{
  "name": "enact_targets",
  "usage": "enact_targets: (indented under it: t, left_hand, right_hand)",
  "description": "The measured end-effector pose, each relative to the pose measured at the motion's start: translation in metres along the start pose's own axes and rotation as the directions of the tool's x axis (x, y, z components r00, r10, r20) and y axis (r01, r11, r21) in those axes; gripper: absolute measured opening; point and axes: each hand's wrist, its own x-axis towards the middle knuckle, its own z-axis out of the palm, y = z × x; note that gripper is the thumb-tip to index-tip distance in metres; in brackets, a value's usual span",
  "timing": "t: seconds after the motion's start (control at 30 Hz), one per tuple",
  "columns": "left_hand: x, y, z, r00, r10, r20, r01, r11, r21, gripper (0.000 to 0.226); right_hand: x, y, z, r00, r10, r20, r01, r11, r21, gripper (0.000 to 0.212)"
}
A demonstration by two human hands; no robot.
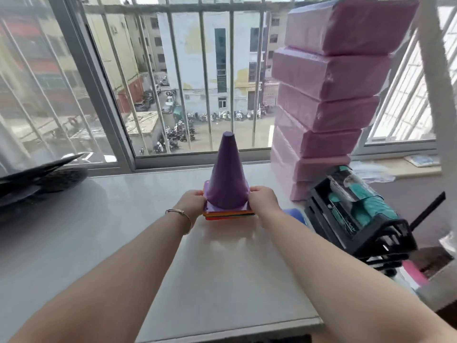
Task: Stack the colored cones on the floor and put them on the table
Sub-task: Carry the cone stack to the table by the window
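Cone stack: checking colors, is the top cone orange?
No, the top cone is purple; orange shows only among the base edges below, between both hands.

You have the stack of cones (227,184) standing upright on the table (123,219), out in front of you near the far edge, with the window (197,82) behind it. Your left hand (191,203) touches the base on its left side and your right hand (263,200) touches it on the right. A tall pile of wrapped blocks (326,100) stands to the right of the cones, a crate (358,219) sits in front of that pile, and a flat thing (37,179) lies far off to the left.
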Motion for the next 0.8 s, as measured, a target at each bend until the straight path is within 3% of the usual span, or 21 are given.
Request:
enact_targets:
  t: [0.1, 0.3, 0.5, 0.67, 0.8]
  left_hand:
    - [0.011, 0.003, 0.0, 1.0, 0.008, 0.005, -0.008, 0.998, 0.069, 0.023]
    - [0.044, -0.001, -0.002, 0.998, 0.06, -0.024, -0.054, 0.978, 0.202, 0.034]
    - [0.066, -0.002, -0.002, 0.997, 0.07, 0.019, -0.072, 0.983, 0.17, 0.036]
    - [0.085, -0.008, -0.004, 0.993, 0.101, 0.06, -0.109, 0.985, 0.137, 0.024]
    - [0.095, -0.009, -0.003, 0.983, 0.173, 0.057, -0.179, 0.971, 0.156, 0.032]
  right_hand:
    - [0.017, -0.001, 0.008, 0.999, 0.042, -0.021, -0.043, 0.999, -0.023, 0.014]
    - [0.04, -0.001, 0.024, 0.992, 0.086, -0.09, -0.089, 0.995, -0.036, 0.025]
    - [0.06, -0.007, 0.031, 0.989, 0.087, -0.118, -0.092, 0.995, -0.035, 0.03]
    - [0.077, -0.008, 0.03, 0.983, 0.067, -0.169, -0.074, 0.996, -0.04, 0.039]
    - [0.088, -0.01, 0.033, 0.978, 0.058, -0.202, -0.071, 0.996, -0.059, 0.042]
